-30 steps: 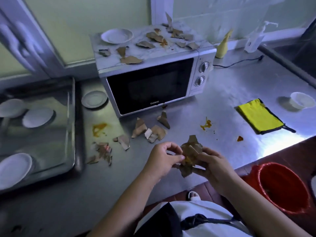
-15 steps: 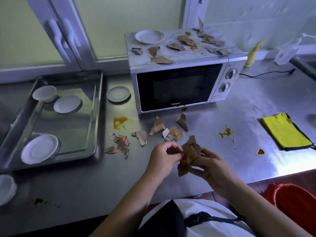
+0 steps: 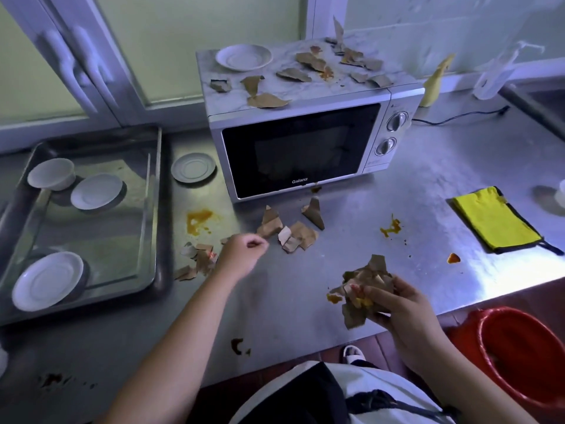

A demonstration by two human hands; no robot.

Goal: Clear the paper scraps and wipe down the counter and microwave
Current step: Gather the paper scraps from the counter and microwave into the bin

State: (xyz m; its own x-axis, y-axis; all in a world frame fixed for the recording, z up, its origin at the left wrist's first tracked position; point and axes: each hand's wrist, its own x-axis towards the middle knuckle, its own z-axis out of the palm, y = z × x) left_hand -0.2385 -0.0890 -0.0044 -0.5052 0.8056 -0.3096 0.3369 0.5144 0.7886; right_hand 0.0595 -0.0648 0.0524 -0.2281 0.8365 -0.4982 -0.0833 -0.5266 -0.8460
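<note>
1. Left hand [image 3: 243,254], fingers loosely curled and holding nothing visible, sits beside the torn brown paper scraps [image 3: 198,260] near the counter's [image 3: 305,280] left-centre.
2. Further scraps [image 3: 290,231] lie just right, before the microwave [image 3: 301,148].
3. Right hand [image 3: 394,304] clutches a scrap wad [image 3: 363,289] at the front edge; left is nearer.

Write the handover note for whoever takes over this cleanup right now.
Right hand: clutching a wad of brown paper scraps.
Left hand: loosely curled near the counter scraps; contents unclear.
Left: brown scraps on the steel counter and on the white microwave's top; orange stains unwiped.
Yellow cloth lies unused; red bucket below the counter edge.
</note>
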